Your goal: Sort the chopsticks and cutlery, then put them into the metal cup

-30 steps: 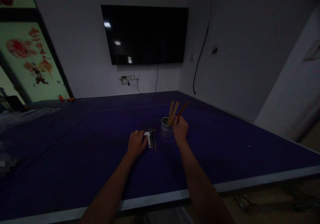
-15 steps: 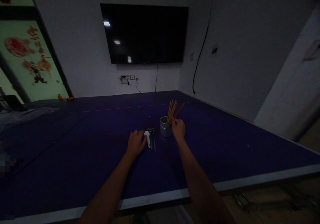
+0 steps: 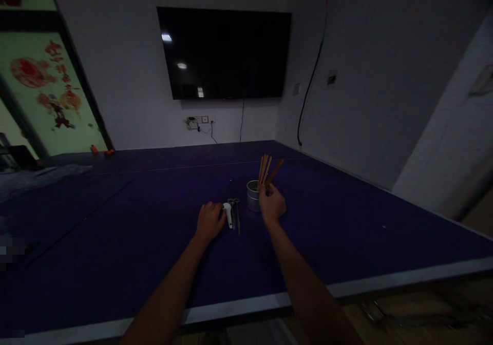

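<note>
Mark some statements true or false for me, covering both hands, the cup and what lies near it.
1. Pale wooden sticks rise above the rim of the metal cup. True.
2. The left hand is inside the metal cup. False: it rests on the purple table, beside the white tool.
3. The right hand holds the darker wooden stick. True.
4. The metal cup is lying on its side. False: it stands upright.
5. Slender metal tools lie between the white tool and the metal cup. True.
6. The television shows a bright picture. False: its screen is dark, with only reflections.
</note>
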Motion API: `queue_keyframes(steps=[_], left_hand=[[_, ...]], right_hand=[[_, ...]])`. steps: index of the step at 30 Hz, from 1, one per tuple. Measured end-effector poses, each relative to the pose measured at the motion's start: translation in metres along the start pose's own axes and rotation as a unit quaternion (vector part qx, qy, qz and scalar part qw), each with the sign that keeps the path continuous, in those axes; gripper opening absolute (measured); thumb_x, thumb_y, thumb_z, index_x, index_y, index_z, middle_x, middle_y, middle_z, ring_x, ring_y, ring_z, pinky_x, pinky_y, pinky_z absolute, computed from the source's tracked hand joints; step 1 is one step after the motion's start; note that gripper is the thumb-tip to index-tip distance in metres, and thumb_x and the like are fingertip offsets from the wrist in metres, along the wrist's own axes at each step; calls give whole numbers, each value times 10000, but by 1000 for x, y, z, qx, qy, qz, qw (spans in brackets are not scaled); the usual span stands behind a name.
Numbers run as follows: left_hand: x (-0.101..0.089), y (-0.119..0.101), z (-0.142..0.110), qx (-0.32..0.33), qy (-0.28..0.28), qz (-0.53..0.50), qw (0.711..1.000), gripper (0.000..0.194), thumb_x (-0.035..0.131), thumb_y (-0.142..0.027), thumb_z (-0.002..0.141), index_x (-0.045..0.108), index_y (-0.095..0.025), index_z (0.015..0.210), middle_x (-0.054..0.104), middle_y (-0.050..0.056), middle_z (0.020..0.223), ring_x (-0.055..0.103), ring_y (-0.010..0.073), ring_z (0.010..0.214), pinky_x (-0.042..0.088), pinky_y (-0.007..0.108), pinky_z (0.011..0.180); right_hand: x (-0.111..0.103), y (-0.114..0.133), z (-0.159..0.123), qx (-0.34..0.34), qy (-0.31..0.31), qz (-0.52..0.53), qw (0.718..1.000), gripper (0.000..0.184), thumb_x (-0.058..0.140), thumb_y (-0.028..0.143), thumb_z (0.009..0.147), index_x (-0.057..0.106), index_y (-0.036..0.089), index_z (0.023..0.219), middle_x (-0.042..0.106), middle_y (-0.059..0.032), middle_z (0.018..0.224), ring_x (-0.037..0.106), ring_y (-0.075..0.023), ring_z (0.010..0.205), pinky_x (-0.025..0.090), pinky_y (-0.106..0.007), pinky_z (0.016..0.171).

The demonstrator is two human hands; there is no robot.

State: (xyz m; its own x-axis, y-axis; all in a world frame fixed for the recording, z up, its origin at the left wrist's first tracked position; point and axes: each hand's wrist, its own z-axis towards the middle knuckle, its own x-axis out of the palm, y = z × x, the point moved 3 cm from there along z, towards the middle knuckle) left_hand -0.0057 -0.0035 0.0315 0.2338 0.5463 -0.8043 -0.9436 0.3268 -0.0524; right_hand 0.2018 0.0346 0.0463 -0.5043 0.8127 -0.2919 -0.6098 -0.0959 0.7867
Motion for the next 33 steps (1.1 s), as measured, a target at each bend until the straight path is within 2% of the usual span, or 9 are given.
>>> queue_keyframes(steps=[2,7,13,23,27,33], left_hand=[[0,0,0,-2,5,2,1000,209,417,-284,883,599,-183,901,644,70,824,555,206,845,354,332,741],[0,0,0,-3,18,-4,1000,204,429,-281,875,609,-184,887,647,78,831,557,205,837,354,330,732],[1,1,0,-7,32,-5,999,242,409,-298,882,621,-182,859,653,80,829,553,204,838,352,332,731],[3,3,0,-10,52,0,999,264,400,-314,883,628,-181,873,654,84,817,553,206,847,355,334,744],[4,1,0,-6,67,-5,998,258,406,-306,878,631,-182,864,661,83,851,551,201,845,359,333,750],[7,-3,0,9,97,-15,995,276,433,-336,860,634,-190,739,657,81,803,563,201,831,371,323,732]], right_hand=[[2,1,-3,-17,13,-6,1000,425,494,473,796,677,199,1066,703,-118,851,629,-253,744,418,-327,651],[14,-7,3,-48,56,27,997,464,345,353,859,620,143,1168,677,-145,1027,630,-242,893,442,-332,750],[24,-12,11,-64,88,53,993,477,302,283,858,612,99,1171,678,-162,1017,623,-234,945,441,-324,809],[35,-22,16,-62,146,85,984,542,233,349,902,507,74,1279,615,-179,1158,559,-225,1093,418,-342,888],[37,-25,16,-61,140,95,984,540,232,375,906,506,102,1283,610,-163,1172,547,-220,1113,414,-348,898],[36,-26,16,-62,123,109,984,529,237,374,903,536,108,1249,603,-157,1185,541,-215,1115,411,-353,906]])
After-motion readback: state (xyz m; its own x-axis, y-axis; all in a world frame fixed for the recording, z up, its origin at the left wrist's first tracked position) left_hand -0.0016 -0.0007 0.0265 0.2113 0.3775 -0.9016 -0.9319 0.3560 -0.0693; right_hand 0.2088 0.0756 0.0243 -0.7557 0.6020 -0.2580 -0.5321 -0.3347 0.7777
